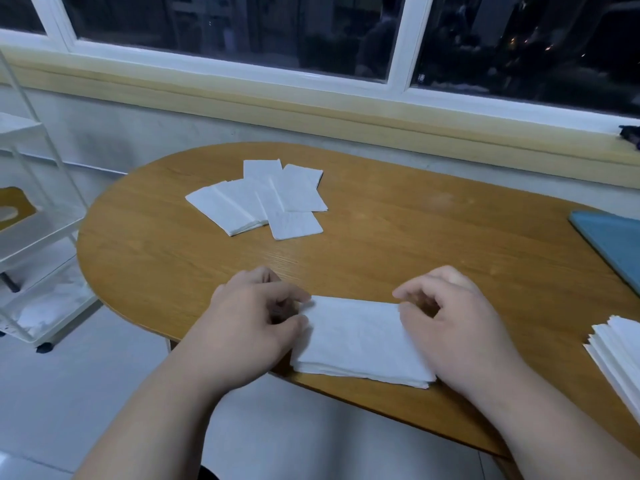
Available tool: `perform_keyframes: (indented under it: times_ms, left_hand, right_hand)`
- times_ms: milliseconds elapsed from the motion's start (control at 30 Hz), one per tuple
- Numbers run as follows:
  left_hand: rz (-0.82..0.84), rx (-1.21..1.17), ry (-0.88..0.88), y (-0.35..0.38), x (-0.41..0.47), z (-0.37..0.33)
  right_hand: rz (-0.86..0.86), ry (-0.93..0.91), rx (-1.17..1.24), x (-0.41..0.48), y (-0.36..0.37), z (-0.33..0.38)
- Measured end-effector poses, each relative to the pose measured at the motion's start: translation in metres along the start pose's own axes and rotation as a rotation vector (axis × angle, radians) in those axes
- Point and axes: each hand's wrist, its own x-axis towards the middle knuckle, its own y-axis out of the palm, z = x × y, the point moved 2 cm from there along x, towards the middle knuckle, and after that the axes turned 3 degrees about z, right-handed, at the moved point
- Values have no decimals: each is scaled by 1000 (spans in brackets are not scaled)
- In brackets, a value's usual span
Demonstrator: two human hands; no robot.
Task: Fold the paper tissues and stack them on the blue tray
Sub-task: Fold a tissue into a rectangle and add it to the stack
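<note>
The white paper tissue (356, 337), already doubled into a thick flat rectangle, lies right at the near edge of the oval wooden table (433, 237), long side across, squarely in front of the person and between the two hands, and I'd say it sits that close so both ends are within easy reach for the next fold. The left hand (249, 317) is at the tissue's left short end, fingers curled in, thumb and forefinger closing on that edge in what looks like a pinch, probably to lift it over or to hold the layers square. The right hand (450, 317) covers the right end, its heel down on the near right corner and its fingers curled above the far one; it is blurred, so I cannot tell whether it actually grips the paper or only hovers over it. Further back, around the middle of the table, a loose spread of folded white tissues (263, 199) overlap one another, seemingly finished but not yet moved. The flat blue tray (613, 244) sits at the right edge of the table, well apart from the hands, with nothing showing on the part I can see. A thick stack of white tissues (620, 355) waits near the right forearm, likely the supply. Left of the table stands a white wire trolley (31, 209)
</note>
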Motion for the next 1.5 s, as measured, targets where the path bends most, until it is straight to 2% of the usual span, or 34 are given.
perform_keyframes:
  times_ms: [167, 467, 600, 833, 1100, 1233, 1400, 1500]
  left_hand:
    - [-115, -30, -30, -3, 8, 4]
    - [-260, -34, -89, -10, 38, 21]
    - [-321, -2, -129, -18, 59, 31]
    - [-332, 20, -121, -13, 67, 40]
    - [-327, 29, -106, -13, 68, 40]
    - [-321, 29, -110, -13, 67, 38]
    - [-302, -4, -65, -6, 65, 20]
    - [-292, -61, 13, 1, 61, -2]
  right_hand:
    - [52, -73, -16, 58, 12, 31]
    - [134, 112, -54, 171, 60, 41]
    - [116, 187, -49, 209, 79, 37]
    - [82, 304, -153, 250, 99, 36]
    - [-18, 366, 4, 261, 87, 26]
    - [-84, 304, 8, 259, 58, 24]
    - [-203, 54, -176, 230, -13, 39]
    - [-186, -90, -226, 187, -53, 42]
